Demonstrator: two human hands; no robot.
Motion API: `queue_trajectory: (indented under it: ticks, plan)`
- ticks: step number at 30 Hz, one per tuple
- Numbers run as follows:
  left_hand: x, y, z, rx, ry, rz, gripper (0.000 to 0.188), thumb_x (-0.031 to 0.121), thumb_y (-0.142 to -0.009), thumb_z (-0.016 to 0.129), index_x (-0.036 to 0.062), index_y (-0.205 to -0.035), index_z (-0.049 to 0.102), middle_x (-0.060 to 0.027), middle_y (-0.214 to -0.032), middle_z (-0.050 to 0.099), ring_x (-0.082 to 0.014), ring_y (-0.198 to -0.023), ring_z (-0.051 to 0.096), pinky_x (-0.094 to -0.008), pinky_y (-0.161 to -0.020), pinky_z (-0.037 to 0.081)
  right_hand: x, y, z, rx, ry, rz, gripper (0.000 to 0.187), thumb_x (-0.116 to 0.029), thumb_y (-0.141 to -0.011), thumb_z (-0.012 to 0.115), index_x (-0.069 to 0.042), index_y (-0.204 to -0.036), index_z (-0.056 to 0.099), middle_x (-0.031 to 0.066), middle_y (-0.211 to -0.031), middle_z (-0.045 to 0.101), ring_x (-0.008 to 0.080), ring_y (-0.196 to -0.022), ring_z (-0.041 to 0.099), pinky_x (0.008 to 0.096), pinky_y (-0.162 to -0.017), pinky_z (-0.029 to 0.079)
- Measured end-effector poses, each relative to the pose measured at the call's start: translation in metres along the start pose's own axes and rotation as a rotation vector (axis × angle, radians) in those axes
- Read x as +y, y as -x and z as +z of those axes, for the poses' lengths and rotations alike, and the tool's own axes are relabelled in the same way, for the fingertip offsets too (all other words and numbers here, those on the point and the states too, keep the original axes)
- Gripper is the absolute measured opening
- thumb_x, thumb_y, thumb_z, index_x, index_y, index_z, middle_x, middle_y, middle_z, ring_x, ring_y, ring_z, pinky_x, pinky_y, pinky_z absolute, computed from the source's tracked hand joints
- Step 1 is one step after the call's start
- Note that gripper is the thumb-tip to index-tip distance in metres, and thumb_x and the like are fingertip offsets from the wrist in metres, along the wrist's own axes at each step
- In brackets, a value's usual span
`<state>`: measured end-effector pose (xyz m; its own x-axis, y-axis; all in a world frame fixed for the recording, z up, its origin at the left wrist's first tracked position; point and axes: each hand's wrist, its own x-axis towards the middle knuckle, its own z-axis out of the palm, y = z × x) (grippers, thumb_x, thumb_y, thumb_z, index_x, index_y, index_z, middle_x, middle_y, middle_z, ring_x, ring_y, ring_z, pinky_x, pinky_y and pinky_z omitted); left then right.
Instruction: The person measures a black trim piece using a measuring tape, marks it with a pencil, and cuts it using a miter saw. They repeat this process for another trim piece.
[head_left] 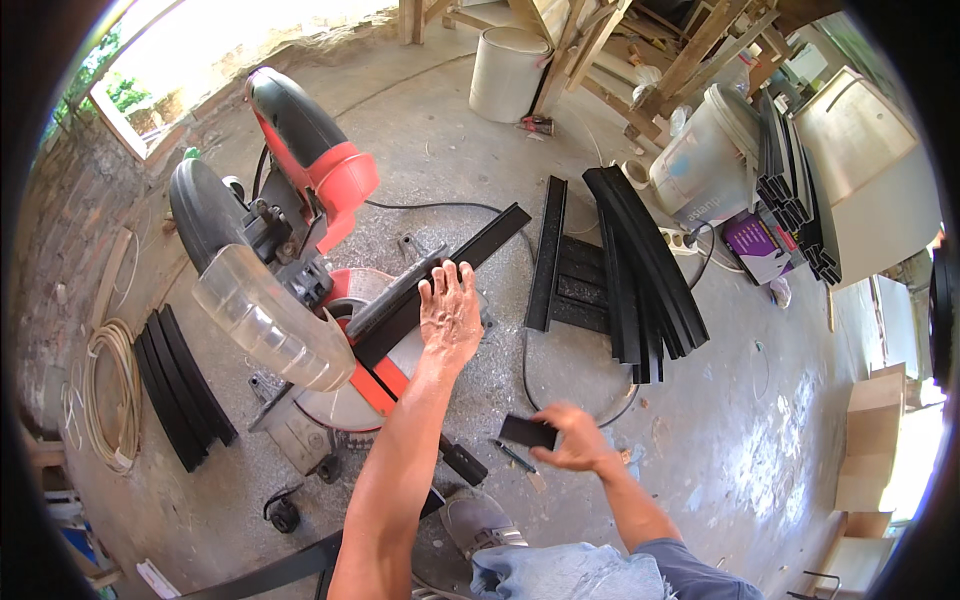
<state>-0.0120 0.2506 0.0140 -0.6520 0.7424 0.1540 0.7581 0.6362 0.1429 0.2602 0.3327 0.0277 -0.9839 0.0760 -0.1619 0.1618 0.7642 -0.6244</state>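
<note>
A red and black mitre saw (322, 180) stands on the floor, head raised, its clear blade guard (275, 315) beside the fence (395, 290). Across its base lies a long black profile (490, 240). My left hand (450, 312) rests over that profile, fingers curled across it against the fence, holding it to the saw. Lower and to the right, my right hand (578, 438), slightly blurred, pinches a short black profile piece (527, 432) at its right end. Under that piece a dark pen-like tool (517, 457) lies on the floor.
Several black profiles (640, 270) lie stacked right of the saw; shorter ones (180, 385) lie left, beside coiled cable (115, 390). A power cord (527, 370) curves across the dusty floor. Buckets (508, 75), a power strip (678, 240) and a purple box (757, 245) stand farther back.
</note>
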Motion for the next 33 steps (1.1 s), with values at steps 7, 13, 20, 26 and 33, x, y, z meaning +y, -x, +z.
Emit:
queue_trajectory:
  ticks: [7, 13, 20, 26, 33]
  plan:
    - [0.011, -0.009, -0.006, -0.036, 0.104, -0.133, 0.069, 0.017, -0.080, 0.072, -0.0050, -0.139, 0.043, -0.0189, -0.131, 0.046, -0.0321, -0.122, 0.044, -0.0443, -0.095, 0.034, 0.016, -0.072, -0.033, 0.748, -0.308, 0.418, 0.052, -0.039, -0.079, 0.083, 0.002, -0.107, 0.067, 0.0122, -0.099, 0.068, 0.0195, -0.081, 0.066, 0.0331, -0.071, 0.052]
    - [0.003, -0.013, -0.013, -0.083, 0.011, -0.100, 0.069, 0.023, -0.083, 0.072, -0.0059, -0.138, 0.043, -0.0148, -0.127, 0.047, -0.0292, -0.119, 0.044, -0.0421, -0.092, 0.035, -0.003, -0.056, 0.020, 0.875, -0.436, 0.331, 0.026, -0.013, -0.086, 0.072, -0.001, -0.108, 0.064, 0.0083, -0.101, 0.065, 0.0161, -0.081, 0.062, 0.0309, -0.073, 0.051]
    - [0.012, -0.010, 0.008, 0.069, 0.049, -0.150, 0.065, 0.025, -0.087, 0.069, -0.0038, -0.140, 0.043, -0.0142, -0.128, 0.047, -0.0294, -0.120, 0.044, -0.0426, -0.093, 0.035, -0.039, 0.007, 0.076, 0.656, -0.233, 0.222, 0.035, -0.004, -0.078, 0.073, -0.002, -0.111, 0.063, 0.0133, -0.102, 0.063, 0.0265, -0.085, 0.063, 0.0375, -0.077, 0.051]
    - [0.017, -0.021, 0.009, 0.055, -0.046, -0.142, 0.062, 0.025, -0.087, 0.071, -0.0024, -0.136, 0.046, -0.0154, -0.126, 0.050, -0.0303, -0.120, 0.045, -0.0441, -0.095, 0.034, -0.042, 0.043, 0.089, 0.315, -0.008, 0.110, 0.043, -0.011, -0.077, 0.076, -0.003, -0.116, 0.061, 0.0139, -0.109, 0.063, 0.0336, -0.096, 0.060, 0.0443, -0.085, 0.048]
    - [0.018, -0.021, -0.007, -0.038, 0.110, -0.181, 0.052, 0.028, -0.086, 0.073, -0.0040, -0.123, 0.054, -0.0179, -0.121, 0.051, -0.0319, -0.118, 0.047, -0.0476, -0.098, 0.032, -0.036, 0.033, 0.093, 0.356, 0.003, 0.211, 0.041, -0.011, -0.078, 0.074, -0.004, -0.117, 0.062, 0.0131, -0.109, 0.061, 0.0350, -0.098, 0.058, 0.0459, -0.085, 0.047]
